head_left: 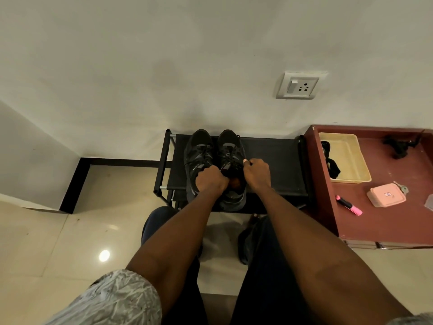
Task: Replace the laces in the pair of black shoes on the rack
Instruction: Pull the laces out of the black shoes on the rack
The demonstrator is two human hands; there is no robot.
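Two black shoes stand side by side on the top shelf of a low black rack against the wall, toes toward the wall, heels toward the person. The left shoe and the right shoe are dark mesh trainers with grey side panels and black laces threaded across the tongue — the right one shows a reddish lining at its opening. Both hands work at the right shoe's collar. The left hand has its fingers curled down at the shoe's near-left edge, apparently gripping a lace, though the strand itself is hidden. The right hand pinches a lace end between thumb and fingers — its pale tip sticks out above the knuckles. Beside the rack, a reddish table holds a cream tray, a pink box and a pink highlighter.
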